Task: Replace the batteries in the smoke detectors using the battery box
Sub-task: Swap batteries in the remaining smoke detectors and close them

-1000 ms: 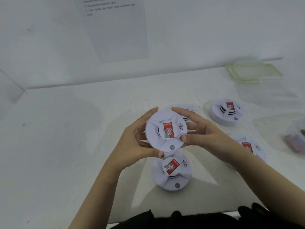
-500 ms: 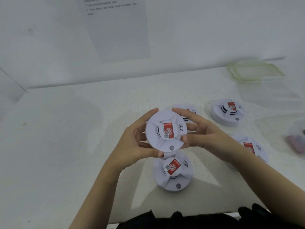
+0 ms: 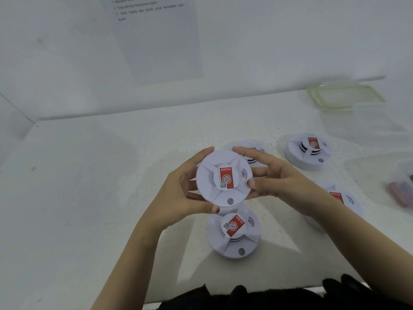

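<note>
Two hands on it: left hand (image 3: pixel 178 193) and right hand (image 3: pixel 274 182) grip the rim of one smoke detector (image 3: pixel 224 177) from either side, label up, held above the middle of the table (image 3: pixel 111 198). Another detector (image 3: pixel 233 236) sits just toward the near edge. At the right edge lies the battery box (image 3: pixel 405 168).

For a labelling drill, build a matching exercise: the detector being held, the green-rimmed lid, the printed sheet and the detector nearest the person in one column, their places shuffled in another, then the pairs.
1. held smoke detector
2. green-rimmed lid
3. printed sheet
4. nearest smoke detector

A. on the wall
B. on the table, front centre
C. on the table, back right
D. gripped by left hand and right hand

Pairs: 1-D, 2-C, 3-A, 4-B
</note>
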Demonstrator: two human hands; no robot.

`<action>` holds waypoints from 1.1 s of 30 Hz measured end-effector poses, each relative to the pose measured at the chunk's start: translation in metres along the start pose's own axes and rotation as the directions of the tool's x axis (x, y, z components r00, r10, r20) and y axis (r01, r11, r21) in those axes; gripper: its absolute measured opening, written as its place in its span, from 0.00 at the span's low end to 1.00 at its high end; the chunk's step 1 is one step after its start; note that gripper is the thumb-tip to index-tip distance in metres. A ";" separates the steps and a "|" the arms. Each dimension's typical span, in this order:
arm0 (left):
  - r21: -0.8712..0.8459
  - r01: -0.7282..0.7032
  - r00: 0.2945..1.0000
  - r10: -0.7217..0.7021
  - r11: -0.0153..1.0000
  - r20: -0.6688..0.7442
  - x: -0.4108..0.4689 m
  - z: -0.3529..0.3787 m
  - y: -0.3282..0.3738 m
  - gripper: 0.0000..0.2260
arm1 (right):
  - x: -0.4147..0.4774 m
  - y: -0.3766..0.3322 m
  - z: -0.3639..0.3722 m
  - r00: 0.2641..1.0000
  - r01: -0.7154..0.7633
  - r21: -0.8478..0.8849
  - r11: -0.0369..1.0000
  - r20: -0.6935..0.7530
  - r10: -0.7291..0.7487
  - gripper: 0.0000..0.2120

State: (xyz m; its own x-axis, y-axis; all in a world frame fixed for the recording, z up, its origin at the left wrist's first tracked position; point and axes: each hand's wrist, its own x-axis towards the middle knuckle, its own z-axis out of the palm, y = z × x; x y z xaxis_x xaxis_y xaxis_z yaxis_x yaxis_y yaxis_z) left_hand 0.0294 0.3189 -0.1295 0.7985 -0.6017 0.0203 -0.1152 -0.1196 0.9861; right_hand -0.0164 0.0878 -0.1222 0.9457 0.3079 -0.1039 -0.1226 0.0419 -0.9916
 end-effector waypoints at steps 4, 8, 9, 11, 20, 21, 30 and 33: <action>-0.007 0.005 1.000 -0.005 1.000 0.013 0.000 0.000 0.001 0.43 | 0.000 -0.001 -0.002 1.000 -0.008 -0.019 1.000 -0.017 0.008 0.28; -0.020 0.008 1.000 -0.007 1.000 0.030 0.000 -0.001 0.001 0.42 | 0.001 0.000 -0.004 1.000 0.001 -0.028 1.000 -0.004 -0.001 0.29; -0.026 0.010 0.999 -0.009 1.000 0.032 0.000 -0.001 0.002 0.42 | 0.001 0.000 -0.005 1.000 0.004 -0.024 1.000 0.000 -0.004 0.29; -0.026 0.009 0.999 -0.008 1.000 0.039 0.000 -0.002 0.002 0.42 | 0.001 0.001 -0.005 1.000 0.008 -0.021 1.000 0.001 -0.008 0.29; -0.029 0.008 0.998 -0.006 1.000 0.057 0.001 -0.002 0.004 0.40 | 0.003 0.002 -0.007 1.000 0.019 -0.050 0.999 -0.016 -0.019 0.28; -0.030 0.009 0.998 -0.007 1.000 0.061 0.002 -0.002 0.004 0.40 | 0.003 0.001 -0.007 1.000 0.019 -0.054 0.998 -0.013 -0.020 0.28; -0.009 0.020 0.994 -0.019 1.000 0.106 0.003 0.000 0.002 0.41 | 0.004 -0.007 -0.004 0.999 0.018 -0.154 0.988 0.039 -0.013 0.30; -0.018 0.025 0.994 -0.023 1.000 0.104 0.003 0.000 0.002 0.41 | 0.004 -0.009 -0.004 0.999 0.011 -0.169 0.986 0.053 -0.002 0.31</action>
State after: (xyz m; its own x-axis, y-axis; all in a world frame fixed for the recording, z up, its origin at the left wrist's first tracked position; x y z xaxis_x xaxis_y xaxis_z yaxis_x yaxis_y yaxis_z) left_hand 0.0312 0.3170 -0.1274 0.7354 -0.6774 -0.0200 -0.0844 -0.1208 0.9891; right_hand -0.0098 0.0845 -0.1140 0.9287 0.3577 -0.0974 -0.0593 -0.1161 -0.9915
